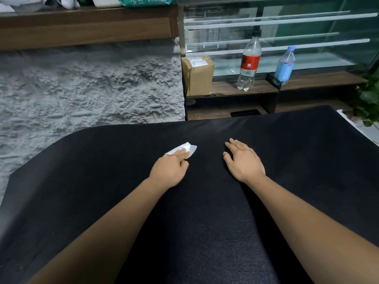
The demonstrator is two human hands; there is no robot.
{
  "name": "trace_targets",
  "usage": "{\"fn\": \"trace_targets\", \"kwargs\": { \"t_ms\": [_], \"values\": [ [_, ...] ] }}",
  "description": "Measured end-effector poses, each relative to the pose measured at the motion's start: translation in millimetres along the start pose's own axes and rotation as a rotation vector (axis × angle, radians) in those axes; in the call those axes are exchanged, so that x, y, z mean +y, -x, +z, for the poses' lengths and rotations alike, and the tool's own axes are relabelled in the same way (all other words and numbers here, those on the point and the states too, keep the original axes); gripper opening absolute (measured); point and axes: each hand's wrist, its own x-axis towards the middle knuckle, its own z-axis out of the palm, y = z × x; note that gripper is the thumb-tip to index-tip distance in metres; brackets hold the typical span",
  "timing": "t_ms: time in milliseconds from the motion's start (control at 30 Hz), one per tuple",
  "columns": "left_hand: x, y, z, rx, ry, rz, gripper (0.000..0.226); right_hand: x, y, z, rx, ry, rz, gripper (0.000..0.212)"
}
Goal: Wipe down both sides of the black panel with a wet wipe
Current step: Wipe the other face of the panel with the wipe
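A large black panel (297, 152) with rounded corners lies flat in front of me and fills the lower half of the head view. Near its middle, my left hand (171, 169) holds a folded white wet wipe (189, 149) between thumb and fingers, and the wipe rests against the panel's surface. My right hand (243, 160) lies flat on the panel a little to the right, fingers straight and spread, holding nothing.
A rough grey textured wall (86, 85) stands behind the panel's left part. A wooden shelf unit at the back right carries a brown parcel (198, 73), a red-labelled bottle (249, 62) and a blue-labelled bottle (285, 64). A green plant (369, 99) sits at the right edge. A wipes pack (146, 0) lies on the upper ledge.
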Motion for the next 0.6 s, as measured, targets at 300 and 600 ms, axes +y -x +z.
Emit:
{"fn": "trace_targets", "kwargs": {
  "t_ms": [300,600],
  "values": [
    [-55,-7,-22,0.060,-0.068,-0.159,0.052,0,0,0,0.009,0.000,0.004,0.058],
    [-37,-16,-7,0.148,-0.063,-0.273,0.042,-1,-1,1,0.009,0.007,0.004,0.058]
  ]
}}
